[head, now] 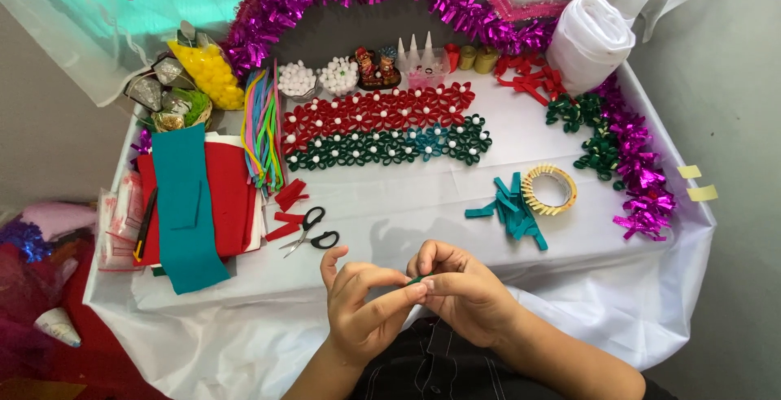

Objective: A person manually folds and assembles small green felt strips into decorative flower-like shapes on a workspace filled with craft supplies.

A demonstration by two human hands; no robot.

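1. Both hands meet at the near edge of the table, just above the person's lap. The left hand and the right hand are closed in a pinch on a small green strip, fingertip against fingertip.
2. Most of the strip is hidden between the fingers, so whether it is already folded into a loop is hard to tell.
3. To do this pinch well, I judge the ends should be kept squarely lined up and pressed firmly, with thumbs close to the joint.
4. A pile of teal strips and a tape roll lie just ahead on the right; scissors lie ahead on the left.
5. Finished red flowers and green flowers lie in rows further back.
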